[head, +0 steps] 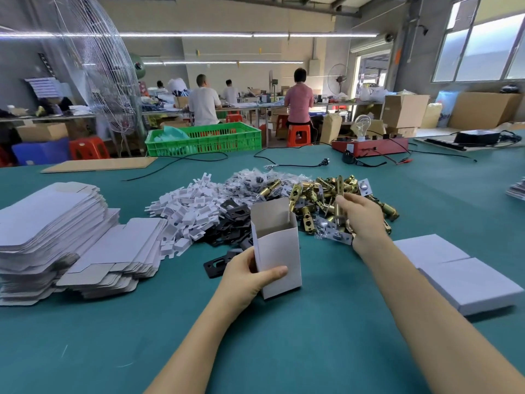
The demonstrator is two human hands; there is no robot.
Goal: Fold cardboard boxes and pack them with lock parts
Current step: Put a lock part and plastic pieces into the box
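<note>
Packing step: the left hand grips the open box upright at desk centre; at two o'clock, the right hand has its fingers pinching a brass latch, which next needs lowering into the box.

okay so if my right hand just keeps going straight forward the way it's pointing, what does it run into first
Most likely the pile of brass latch parts, which lies directly beyond the right hand. That hand already grips one brass latch upright, so this piece would probably touch the pile first, though depth is hard to judge.
</note>
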